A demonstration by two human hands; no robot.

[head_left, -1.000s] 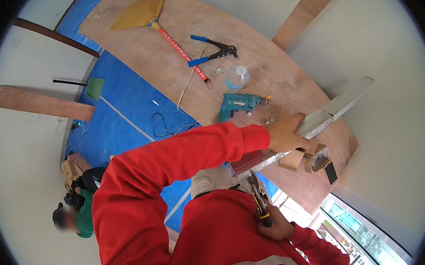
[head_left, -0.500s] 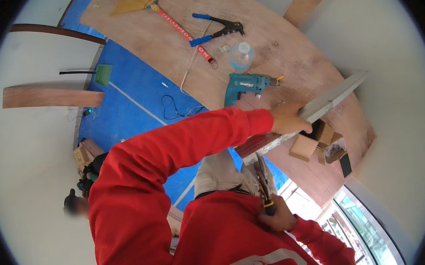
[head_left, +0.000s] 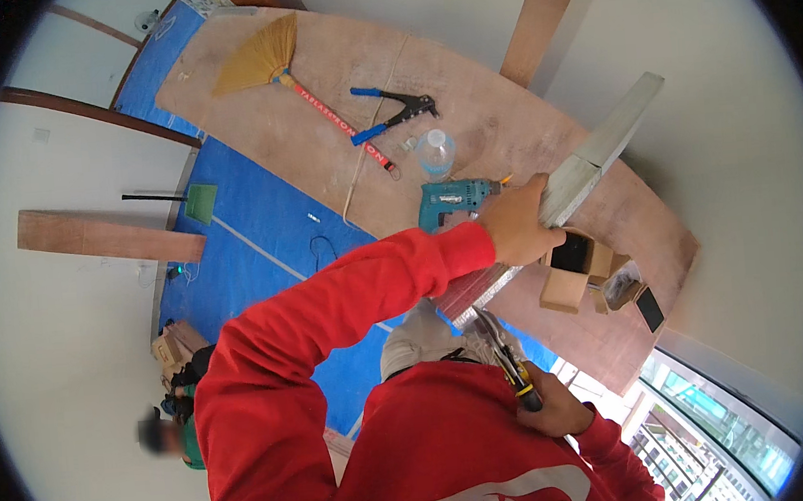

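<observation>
My left hand (head_left: 518, 222) is wrapped around a long, pale metal strip (head_left: 591, 165), its fingers closed over the edge. The strip slants from the upper right down toward my lap, where its near end shows a reddish face and a silvery, foil-like side. My right hand (head_left: 554, 402), closed, grips pliers (head_left: 517, 377) with black and yellow handles. Their metal jaws point up and touch or nearly touch the strip's near end; I cannot tell whether they bite on it. A teal power drill (head_left: 454, 200) lies just beyond my left hand, partly covered by it.
On the plywood table (head_left: 462, 55) lie a straw broom (head_left: 267, 60), a blue-handled rivet gun (head_left: 401, 111), a clear bottle (head_left: 436, 155), opened cardboard boxes (head_left: 575, 266) and a phone (head_left: 650, 309). Blue sheeting (head_left: 249, 205) covers the floor. Another person (head_left: 168, 434) is at the left.
The view has shifted, and the strip now slants more steeply. My left hand still holds it. The pliers remain at its near end in my right hand, their handles angled further right.
</observation>
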